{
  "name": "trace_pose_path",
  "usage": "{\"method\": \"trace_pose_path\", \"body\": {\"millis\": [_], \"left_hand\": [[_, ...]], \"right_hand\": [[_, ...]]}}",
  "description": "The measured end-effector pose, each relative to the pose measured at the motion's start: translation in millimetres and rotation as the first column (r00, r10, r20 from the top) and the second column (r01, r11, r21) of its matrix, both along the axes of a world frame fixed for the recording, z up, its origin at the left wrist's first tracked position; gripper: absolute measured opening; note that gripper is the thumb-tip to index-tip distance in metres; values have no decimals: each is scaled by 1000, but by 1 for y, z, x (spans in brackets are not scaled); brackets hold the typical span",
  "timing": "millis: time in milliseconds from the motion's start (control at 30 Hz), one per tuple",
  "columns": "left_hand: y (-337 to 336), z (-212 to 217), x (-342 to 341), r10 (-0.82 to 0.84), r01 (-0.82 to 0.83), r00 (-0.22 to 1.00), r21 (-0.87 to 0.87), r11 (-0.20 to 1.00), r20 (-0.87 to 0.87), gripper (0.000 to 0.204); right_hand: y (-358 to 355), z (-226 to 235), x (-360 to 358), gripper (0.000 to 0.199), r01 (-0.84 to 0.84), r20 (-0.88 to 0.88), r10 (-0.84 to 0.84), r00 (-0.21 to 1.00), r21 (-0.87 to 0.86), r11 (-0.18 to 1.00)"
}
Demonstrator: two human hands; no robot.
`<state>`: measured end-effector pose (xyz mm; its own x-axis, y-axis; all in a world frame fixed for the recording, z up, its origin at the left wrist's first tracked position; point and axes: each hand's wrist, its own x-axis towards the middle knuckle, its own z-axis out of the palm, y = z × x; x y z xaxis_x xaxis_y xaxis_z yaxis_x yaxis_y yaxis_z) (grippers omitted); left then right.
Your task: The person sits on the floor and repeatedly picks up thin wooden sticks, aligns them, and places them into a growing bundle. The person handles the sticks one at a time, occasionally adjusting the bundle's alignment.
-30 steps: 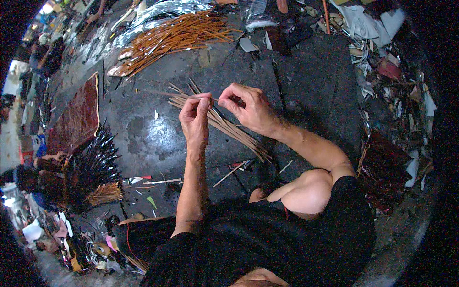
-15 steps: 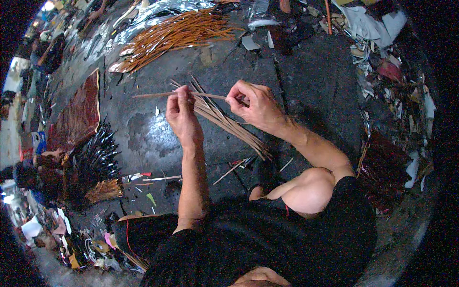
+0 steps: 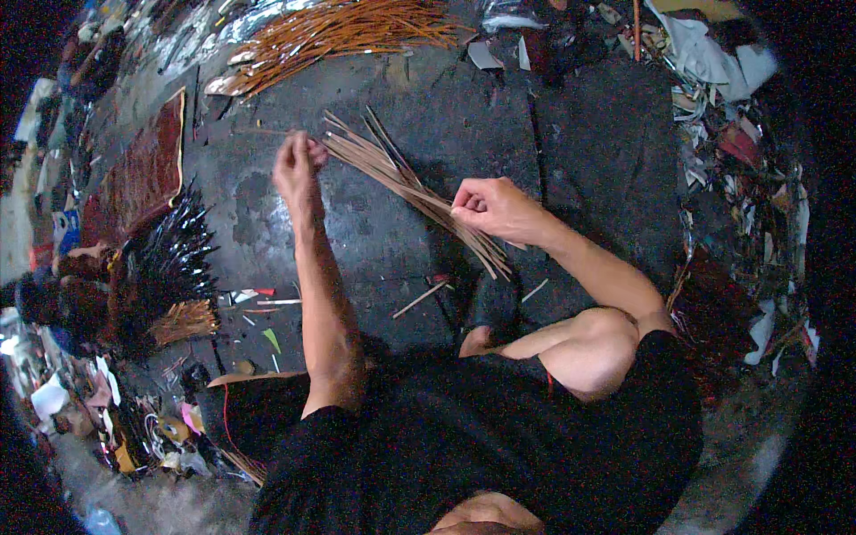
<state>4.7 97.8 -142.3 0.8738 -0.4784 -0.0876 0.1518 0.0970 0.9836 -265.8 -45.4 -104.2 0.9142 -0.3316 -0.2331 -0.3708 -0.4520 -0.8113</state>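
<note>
Left hand (image 3: pixel 299 169) pinching a thin stick (image 3: pixel 267 132) at the upper end of a fanned stick bundle (image 3: pixel 410 189), right hand (image 3: pixel 495 207) closed around the bundle's middle, dark floor (image 3: pixel 374 259) beneath, orange stick heap (image 3: pixel 343 31) beyond, black-tipped cluster (image 3: pixel 169 259) at left.

Tan sticks (image 3: pixel 406 183) lie on dark grey floor (image 3: pixel 571 152), beside orange-brown sticks (image 3: pixel 348 31).
</note>
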Motion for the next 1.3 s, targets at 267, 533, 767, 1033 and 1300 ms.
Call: {"method": "trace_pose_path", "body": {"millis": [267,533,767,1033,1300], "left_hand": [[41,-157,-58,-245,387,883,324,863,-402,24],[39,-166,-88,-182,377,834,298,877,-521,29],[31,-153,-98,-203,395,792,230,890,-576,28],[14,-154,-109,-259,415,769,149,898,-584,20],[20,-141,-103,-222,404,834,284,870,-506,19]], "right_hand": [[-17,-126,9,54,-80,-34,73,997,-448,891],[26,-132,18,85,-212,-195,109,975,-657,723],[39,-142,25,66,-114,-111,62,992,-554,825],[28,-160,31,50,45,-8,-51,999,-357,933],[15,-156,38,35,36,-36,-48,998,-284,958]]}}
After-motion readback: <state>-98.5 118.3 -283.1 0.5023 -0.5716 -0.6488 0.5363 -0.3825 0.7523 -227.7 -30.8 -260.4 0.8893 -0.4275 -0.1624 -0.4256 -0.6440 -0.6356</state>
